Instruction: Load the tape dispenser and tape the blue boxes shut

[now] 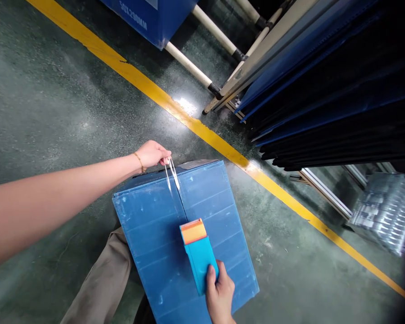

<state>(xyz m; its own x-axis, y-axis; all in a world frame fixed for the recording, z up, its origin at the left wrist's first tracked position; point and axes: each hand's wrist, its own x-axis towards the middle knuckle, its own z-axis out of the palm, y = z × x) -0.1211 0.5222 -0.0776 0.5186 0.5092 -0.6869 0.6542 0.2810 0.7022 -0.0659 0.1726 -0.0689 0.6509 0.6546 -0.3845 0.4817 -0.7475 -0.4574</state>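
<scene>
A blue corrugated plastic box [219,216] stands on the floor before me, its top flaps meeting at a middle seam. My right hand [220,290] is closed around a blue tape dispenser [202,265] with an orange front end, held over the seam. At the box's far edge, my left hand [155,154] pinches shiny clear tape [173,174]. The tape runs from those fingertips along the seam toward the dispenser; its lower stretch is hard to make out.
A yellow floor line [219,145] crosses diagonally beyond the box. At the right, a rack [234,81] holds dark blue sheets [324,112]. Another blue box [141,18] sits at the top, and a plastic-wrapped stack [383,211] at the far right. My trouser leg [103,279] is beside the box.
</scene>
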